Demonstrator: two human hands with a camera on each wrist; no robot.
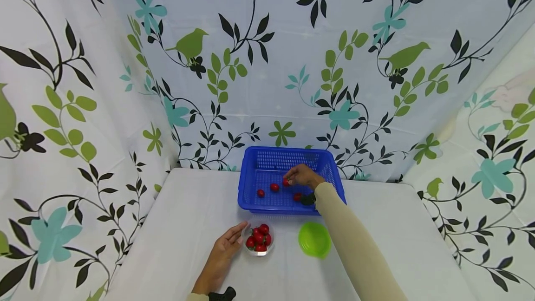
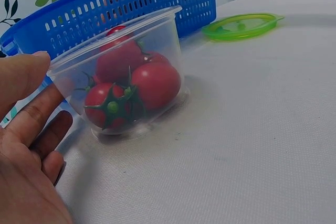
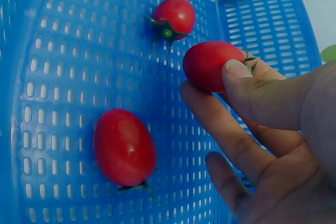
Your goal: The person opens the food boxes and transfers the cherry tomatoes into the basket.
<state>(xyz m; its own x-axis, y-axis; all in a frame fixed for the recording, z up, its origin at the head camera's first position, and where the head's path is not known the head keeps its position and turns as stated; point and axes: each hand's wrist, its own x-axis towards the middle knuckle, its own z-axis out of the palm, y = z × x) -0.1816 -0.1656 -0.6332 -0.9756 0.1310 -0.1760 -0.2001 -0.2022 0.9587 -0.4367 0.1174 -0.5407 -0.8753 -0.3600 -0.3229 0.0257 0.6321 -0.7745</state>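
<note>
Spread with fingers loosely extended, the person's left hand (image 1: 225, 247) sits at the side of 1 clear bowl (image 2: 157, 85), fingertips up against its wall; how firmly they press cannot be told. The bowl stands upright on the white worktop (image 1: 200, 217) and holds at least 6 red tomatoes (image 1: 259, 237), some with green stems. Beside it, to the right and apart, 1 round green lid (image 1: 314, 239) lies flat. Farther off is 1 blue basket (image 1: 276, 206) with slotted walls, with 3 loose tomatoes (image 1: 274, 187) lying on its floor. Over that floor, the right hand (image 1: 304, 175) pinches 1 more tomato (image 3: 210, 66) between thumb and fingers. Behind hangs patterned cloth (image 1: 284, 92).
</note>
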